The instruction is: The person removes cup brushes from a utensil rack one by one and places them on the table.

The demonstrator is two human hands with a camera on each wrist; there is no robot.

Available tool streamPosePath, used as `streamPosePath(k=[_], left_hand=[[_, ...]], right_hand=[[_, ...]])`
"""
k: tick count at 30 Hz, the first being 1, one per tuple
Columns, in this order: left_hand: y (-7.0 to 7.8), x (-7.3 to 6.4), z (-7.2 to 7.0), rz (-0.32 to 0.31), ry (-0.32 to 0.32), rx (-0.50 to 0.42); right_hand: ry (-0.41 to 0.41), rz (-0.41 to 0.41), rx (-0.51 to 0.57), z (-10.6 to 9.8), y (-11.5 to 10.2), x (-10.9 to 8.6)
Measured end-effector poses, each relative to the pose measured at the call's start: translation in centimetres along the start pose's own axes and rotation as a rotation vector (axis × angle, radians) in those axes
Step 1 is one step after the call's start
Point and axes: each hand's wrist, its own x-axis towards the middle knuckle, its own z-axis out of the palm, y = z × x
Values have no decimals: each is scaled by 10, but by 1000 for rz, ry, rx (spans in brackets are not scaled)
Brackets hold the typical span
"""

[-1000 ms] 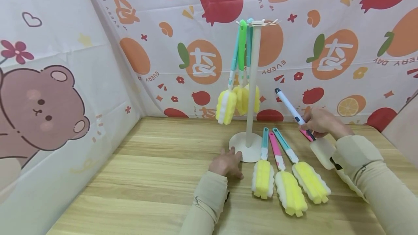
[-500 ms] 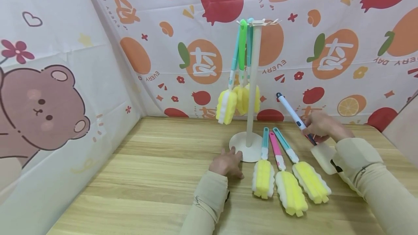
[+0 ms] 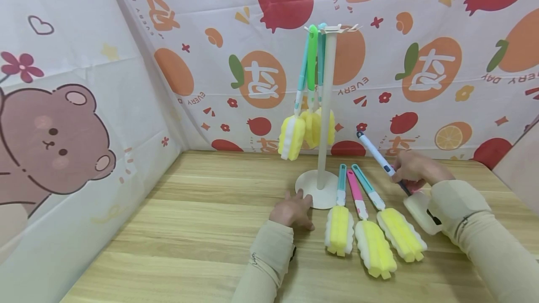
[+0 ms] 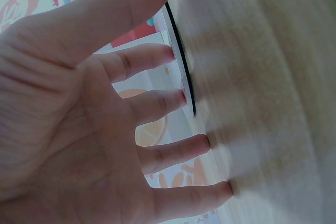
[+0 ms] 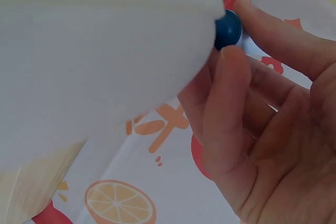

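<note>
In the head view my right hand (image 3: pixel 414 169) pinches a sponge cup brush near its lower handle. This brush has a pale handle (image 3: pixel 376 154) with dark ends, slanting up to the left, and a white sponge head (image 3: pixel 421 212) low over the table. The right wrist view shows the fingers around the dark blue collar (image 5: pixel 227 30), with the sponge head (image 5: pixel 105 77) large in front. My left hand (image 3: pixel 292 212) is spread, fingertips at the round base (image 3: pixel 307 183) of a white stand. In the left wrist view the left hand's fingers (image 4: pixel 157 103) reach the base's edge and tabletop.
Several sponge brushes (image 3: pixel 292 137) hang from the stand's left hooks. Three more, a left one (image 3: pixel 339 232), a pink-handled one (image 3: pixel 375 249) and a right one (image 3: pixel 402 235), lie on the wooden table (image 3: pixel 189 219). Printed cloth (image 3: pixel 219 120) closes off the back and left.
My right hand and the brush have shifted slightly downward; the brush's handle end has dropped and its sponge head has moved down and right. The left hand stays at the base.
</note>
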Motion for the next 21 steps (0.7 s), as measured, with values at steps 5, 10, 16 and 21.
streamPosePath(k=[5,10,16,21], left_hand=[[0,-1,-1,2,2,5],[1,-1,-1,2,4,9],[1,-1,-1,3,8,11],[0,-1,-1,6,5,7]], right_hand=[[-32,30,14,4,2,1],[-39,55,27,7,5,3],[-31,57,23,10,8,4],[-36,76,-11,14,11,4]])
